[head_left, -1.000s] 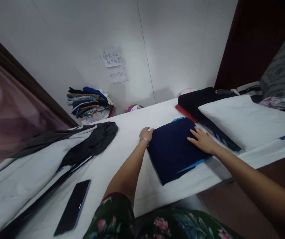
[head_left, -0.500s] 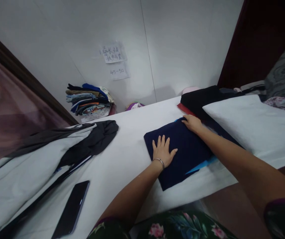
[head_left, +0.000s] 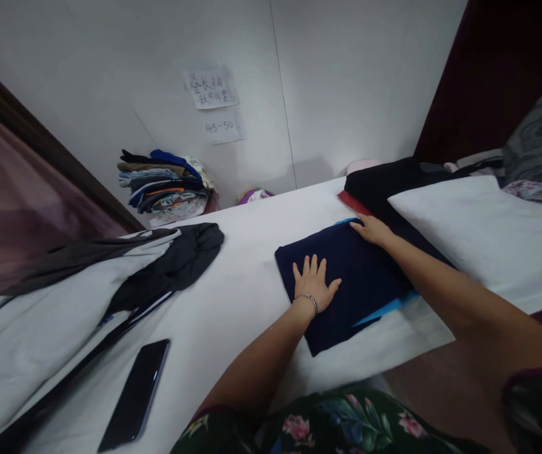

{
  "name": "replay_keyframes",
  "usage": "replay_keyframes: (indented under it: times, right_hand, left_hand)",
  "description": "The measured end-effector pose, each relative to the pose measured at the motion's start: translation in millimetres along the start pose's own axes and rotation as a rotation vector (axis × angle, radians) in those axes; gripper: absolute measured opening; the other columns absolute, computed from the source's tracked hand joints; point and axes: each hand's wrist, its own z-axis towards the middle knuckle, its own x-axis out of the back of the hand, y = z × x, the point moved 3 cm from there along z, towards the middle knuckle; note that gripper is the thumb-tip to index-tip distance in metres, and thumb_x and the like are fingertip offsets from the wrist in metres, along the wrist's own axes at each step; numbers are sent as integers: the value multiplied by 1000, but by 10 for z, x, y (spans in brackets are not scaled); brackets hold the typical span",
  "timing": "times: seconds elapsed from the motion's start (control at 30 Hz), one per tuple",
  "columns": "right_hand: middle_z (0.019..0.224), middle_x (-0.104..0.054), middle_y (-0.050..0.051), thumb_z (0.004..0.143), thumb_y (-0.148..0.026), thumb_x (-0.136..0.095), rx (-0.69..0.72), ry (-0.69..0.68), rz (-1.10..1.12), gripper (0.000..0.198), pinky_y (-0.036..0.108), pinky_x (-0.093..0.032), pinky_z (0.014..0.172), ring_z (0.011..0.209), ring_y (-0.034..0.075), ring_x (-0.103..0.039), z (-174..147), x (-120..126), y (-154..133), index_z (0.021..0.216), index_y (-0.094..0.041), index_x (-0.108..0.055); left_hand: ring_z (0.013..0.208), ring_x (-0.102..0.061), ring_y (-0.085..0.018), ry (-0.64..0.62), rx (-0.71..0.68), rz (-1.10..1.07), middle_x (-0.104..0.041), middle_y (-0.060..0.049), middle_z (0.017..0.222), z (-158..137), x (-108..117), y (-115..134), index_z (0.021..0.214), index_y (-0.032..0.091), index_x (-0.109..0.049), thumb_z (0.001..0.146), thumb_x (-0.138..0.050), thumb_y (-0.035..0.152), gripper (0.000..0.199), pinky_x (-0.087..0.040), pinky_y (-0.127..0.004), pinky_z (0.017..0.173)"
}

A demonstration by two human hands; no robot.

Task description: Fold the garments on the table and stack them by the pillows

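A folded navy garment [head_left: 365, 271] lies on the white-covered table, with bright blue fabric [head_left: 384, 310] showing from under its near and far edges. My left hand [head_left: 315, 284], a bracelet at its wrist, rests flat on the garment's left half with the fingers spread. At the far right corner my right hand [head_left: 372, 229] has its fingers closed on the edge of the navy cloth; the fingertips are partly hidden. Just behind that hand are black cloth [head_left: 384, 183] and a bit of red cloth [head_left: 353, 202].
White fabric [head_left: 479, 221] covers the right side. Grey, white and dark garments [head_left: 62, 302] lie along the left, near a phone [head_left: 135, 394]. A stack of folded clothes [head_left: 166, 189] stands by the wall, below handwritten paper notes [head_left: 214, 88]. The white tabletop [head_left: 247, 252] shows between.
My right hand has slid slightly to the right along the garment's far edge. My left hand stays flat on the cloth. The view has tilted a little.
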Motion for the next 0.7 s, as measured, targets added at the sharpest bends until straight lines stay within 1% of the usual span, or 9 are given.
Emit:
replay_keyframes:
  times: [0.03,0.1,0.17,0.2,0.27,0.33,0.47,0.57,0.7]
  right_hand:
    - [140,-47,14,90,-53,-41,82,59,-32,58,50,-36,102,129,33,-42,-110,68,-118,136,-18,-49]
    - [151,-31,12,91,-56,-38,333,159,-103,62,55,-23,108,139,33,-24,-373,136,-347,141,-20,-42]
    - [153,-27,7,89,-59,-38,536,77,-137,62,55,-14,111,141,31,-18,-592,67,-446,142,-26,-41]
    - [153,-29,6,89,-61,-39,545,-1,-142,62,55,-14,112,141,31,-20,-651,2,-417,141,-27,-42]
    - [151,-33,7,87,-64,-39,430,-145,-127,66,54,-20,111,139,31,-25,-662,-138,-245,141,-27,-43]
    - [150,-34,8,85,-67,-37,296,-206,-81,71,52,-25,110,139,31,-26,-591,-241,-38,141,-24,-42]
    - [150,-34,7,87,-65,-33,268,-217,44,70,43,-23,114,139,26,-26,-457,-319,157,140,-21,-45]
    - [150,-34,8,87,-64,-33,189,-203,123,71,39,-20,116,139,25,-27,-424,-339,215,139,-18,-46]
    - [148,-37,11,87,-61,-38,87,-168,199,70,38,-19,116,138,25,-31,-404,-375,279,137,-13,-47]
  left_hand:
    - [143,-11,-31,2,0,6,-24,-10,154,-3,3,0,146,20,-31,89,-17,66,75,-7,-60,113]
    - [143,-12,-31,6,0,15,-24,-10,154,-9,10,2,147,20,-30,89,-18,66,75,-7,-60,113]
    - [143,-11,-30,12,0,19,-24,-9,155,-12,16,5,147,20,-30,89,-19,66,74,-7,-59,113]
    - [143,-11,-30,14,-1,17,-24,-9,155,-11,17,8,147,20,-30,89,-19,66,74,-7,-59,113]
    - [143,-12,-30,13,-2,10,-24,-9,154,-6,13,14,147,21,-30,89,-19,66,74,-6,-59,113]
    - [143,-13,-31,7,-4,5,-25,-10,154,1,1,19,147,21,-30,88,-18,66,75,-6,-59,113]
    - [143,-13,-32,11,-4,-8,-25,-10,154,10,-19,26,146,20,-31,88,-19,66,75,-6,-60,112]
    - [143,-14,-30,16,-1,-44,-26,-9,154,16,-8,24,146,21,-33,88,-22,67,75,-6,-60,113]
    - [141,-23,-25,53,50,-159,-36,-7,149,3,43,-79,139,21,-44,90,-25,63,67,-11,-50,116]
